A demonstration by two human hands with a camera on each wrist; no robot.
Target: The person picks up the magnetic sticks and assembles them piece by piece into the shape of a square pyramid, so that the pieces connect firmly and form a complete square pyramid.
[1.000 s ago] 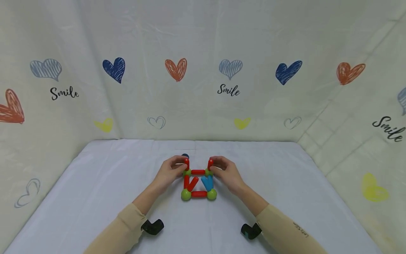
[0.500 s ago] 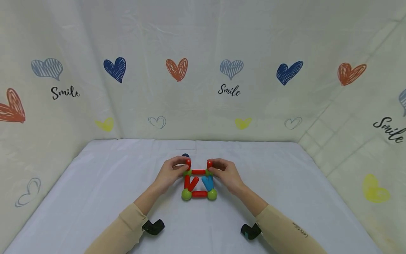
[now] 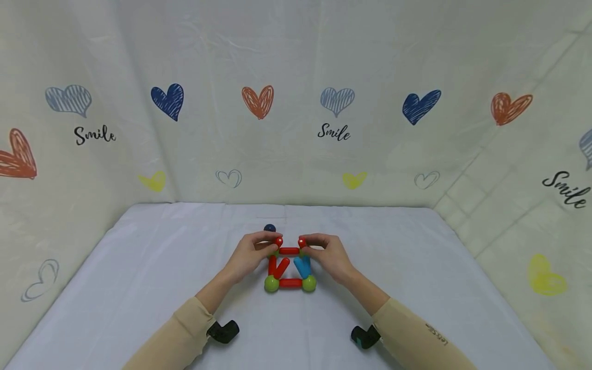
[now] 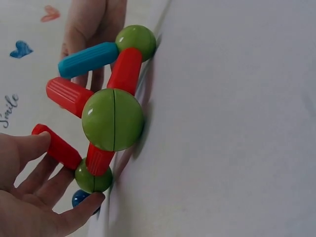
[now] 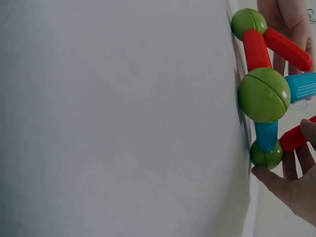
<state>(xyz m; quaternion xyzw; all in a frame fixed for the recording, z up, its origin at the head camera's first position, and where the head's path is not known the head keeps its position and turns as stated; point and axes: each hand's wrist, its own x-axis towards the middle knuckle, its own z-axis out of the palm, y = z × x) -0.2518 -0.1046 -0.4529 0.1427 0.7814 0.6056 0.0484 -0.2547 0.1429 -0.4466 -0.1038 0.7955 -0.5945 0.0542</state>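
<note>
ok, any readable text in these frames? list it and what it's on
"Smile" on the left backdrop cloth.
"Smile" on the back backdrop cloth.
"Smile" on the right backdrop cloth.
"Smile", partly cut off, on the backdrop in the left wrist view.
Small lettering on the right sleeve: too small to read.

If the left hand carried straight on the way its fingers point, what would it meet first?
Probably the right hand: the left hand, pinching a raised red rod, points across the gap toward the right hand's red rod; depth is unclear.

glossy plastic rods (image 3: 290, 251), balls (image 3: 271, 283); matt cloth table cover (image 3: 139, 267)
</note>
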